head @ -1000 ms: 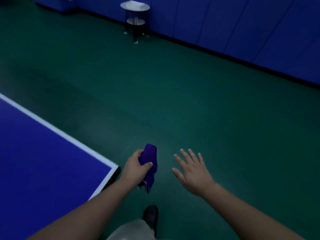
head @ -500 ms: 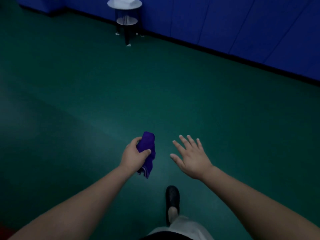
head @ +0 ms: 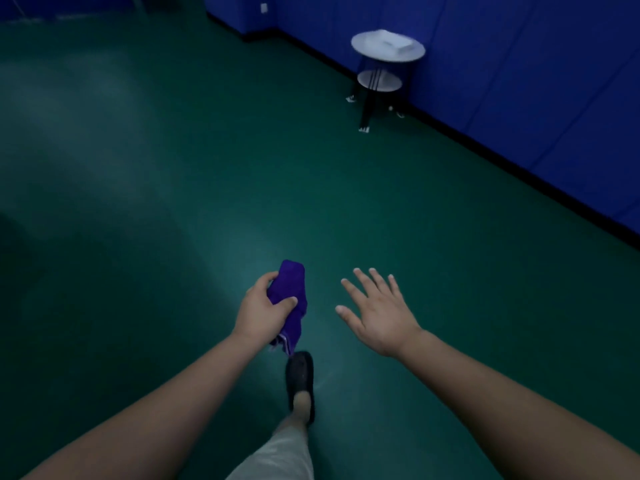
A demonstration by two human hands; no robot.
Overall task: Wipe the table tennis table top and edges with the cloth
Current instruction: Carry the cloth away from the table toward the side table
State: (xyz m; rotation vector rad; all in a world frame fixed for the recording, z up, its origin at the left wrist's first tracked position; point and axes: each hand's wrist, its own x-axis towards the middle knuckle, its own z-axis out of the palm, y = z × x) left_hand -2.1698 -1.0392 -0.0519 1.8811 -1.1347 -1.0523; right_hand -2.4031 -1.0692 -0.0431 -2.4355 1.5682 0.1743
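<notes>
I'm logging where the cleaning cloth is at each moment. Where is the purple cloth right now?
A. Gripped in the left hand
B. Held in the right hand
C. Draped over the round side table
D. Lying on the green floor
A: the left hand has its fingers and thumb curled round the purple cloth, while the right hand is spread with nothing in it.
</notes>
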